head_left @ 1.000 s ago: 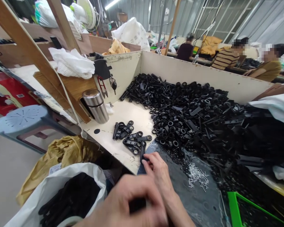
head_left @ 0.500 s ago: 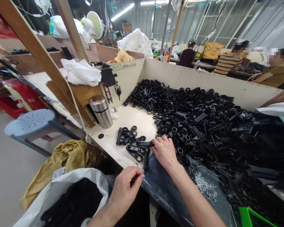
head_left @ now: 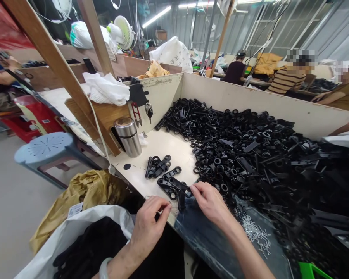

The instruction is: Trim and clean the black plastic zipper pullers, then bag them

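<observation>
Near the table's front edge, my left hand [head_left: 152, 221] is closed, thumb and forefinger pressed together; anything between them is too small to make out. My right hand [head_left: 211, 201] is closed with its fingertips at the ring end of a black plastic arm [head_left: 178, 183], which lies across other parts. Under and beside it are several similar black arms with ringed ends, one of them [head_left: 181, 200] pointing toward me. A small group of black parts [head_left: 158, 166] lies just behind. A dark sheet [head_left: 197, 228] covers the table edge below my right hand.
A large heap of black plastic parts [head_left: 235, 139] fills the right of the walled table. Silver pins [head_left: 256, 232] lie on the dark sheet. A steel flask [head_left: 128, 137] stands at left. Below are a white sack [head_left: 120, 213] and blue stool [head_left: 46, 147]. Co-workers sit beyond.
My right hand has moved slightly toward me, and the black arm at its fingertips has turned to lie slantwise over the others. My left hand stays pinched, and the view has shifted slightly left.
</observation>
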Demonstrator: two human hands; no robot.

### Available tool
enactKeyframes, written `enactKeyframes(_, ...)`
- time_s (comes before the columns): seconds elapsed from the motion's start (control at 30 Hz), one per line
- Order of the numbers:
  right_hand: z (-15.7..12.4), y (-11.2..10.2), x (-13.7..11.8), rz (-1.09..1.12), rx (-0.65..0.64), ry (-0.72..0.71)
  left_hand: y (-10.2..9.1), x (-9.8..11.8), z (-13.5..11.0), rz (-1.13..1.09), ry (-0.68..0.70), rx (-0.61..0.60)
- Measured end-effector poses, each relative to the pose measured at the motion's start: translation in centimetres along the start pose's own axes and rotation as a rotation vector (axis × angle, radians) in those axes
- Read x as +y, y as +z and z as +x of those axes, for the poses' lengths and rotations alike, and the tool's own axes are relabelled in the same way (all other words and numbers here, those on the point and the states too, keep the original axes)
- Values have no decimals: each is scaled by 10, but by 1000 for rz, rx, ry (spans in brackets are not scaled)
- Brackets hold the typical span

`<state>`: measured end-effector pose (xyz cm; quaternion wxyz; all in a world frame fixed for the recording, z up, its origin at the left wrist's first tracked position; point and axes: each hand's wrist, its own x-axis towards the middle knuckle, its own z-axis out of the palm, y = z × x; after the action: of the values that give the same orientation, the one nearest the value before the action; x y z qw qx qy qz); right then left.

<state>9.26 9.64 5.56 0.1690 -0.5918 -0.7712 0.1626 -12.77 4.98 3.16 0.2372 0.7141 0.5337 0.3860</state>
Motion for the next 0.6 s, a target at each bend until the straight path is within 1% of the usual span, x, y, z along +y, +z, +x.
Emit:
enactKeyframes(0.1, -7, 1, 2, 63, -24, -36, 0, 3, 7, 83, 144, 72)
enactKeyframes(0.17, -11, 0, 0, 87, -43, -76, 1, 8, 13, 208, 257, 65)
enactKeyframes(0.2, -13, -1, -1, 96, -52, -98, 1, 10, 17, 275, 303, 28)
enactKeyframes(0.27, -21, -3, -6, 112, -60, -130, 2, 16, 23, 363, 366, -99)
enactKeyframes(0.33, -33, -4, -11, 120, -53, -132, 2, 20, 26, 370, 391, -231)
enactKeyframes(0.4, -51, -3, -13, 163, -26, -90, 3, 23, 24, 303, 390, -319)
enactKeyframes(0.47, -73, -1, -8, 300, 52, 14, 8, 24, 15, 195, 344, -359)
enactKeyframes(0.53, -97, -1, 5, 436, 188, 155, 16, 25, 2, 67, 235, -387)
enactKeyframes(0.6, -117, -2, 24, 432, 306, 266, 27, 27, -13, -45, 97, -436)
